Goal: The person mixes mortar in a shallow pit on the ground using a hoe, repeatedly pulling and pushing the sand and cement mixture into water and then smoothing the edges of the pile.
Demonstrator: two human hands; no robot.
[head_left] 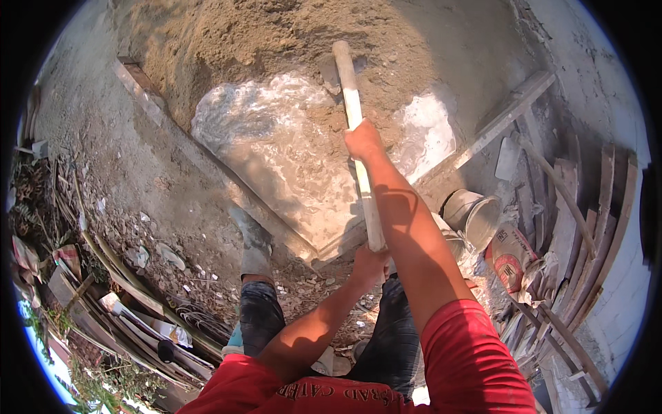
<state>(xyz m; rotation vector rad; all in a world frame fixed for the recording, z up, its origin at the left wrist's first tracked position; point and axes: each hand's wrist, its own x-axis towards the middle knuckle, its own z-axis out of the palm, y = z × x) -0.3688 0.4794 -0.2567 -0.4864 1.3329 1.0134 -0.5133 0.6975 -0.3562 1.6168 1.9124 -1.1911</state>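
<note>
A long pale wooden tool handle (352, 103) runs from near my waist out over a pile of sand. My right hand (362, 140) grips it partway up, arm stretched forward. My left hand (369, 264) grips its near end. The tool's metal blade (329, 74) sits dug into the brown sand (241, 41). Just below the blade lies a wet grey-white cement mix (276, 152) inside a low wooden border (207, 162). I wear red sleeves and dark jeans; one boot (254, 245) stands by the border.
A grey bucket (476, 215) and a red-and-white bag (512, 261) sit to the right of the mix. Planks and boards (579, 228) lean along the right wall. Scrap wood and rubble (117, 290) pile up on the lower left. A long plank (496, 121) edges the mix at right.
</note>
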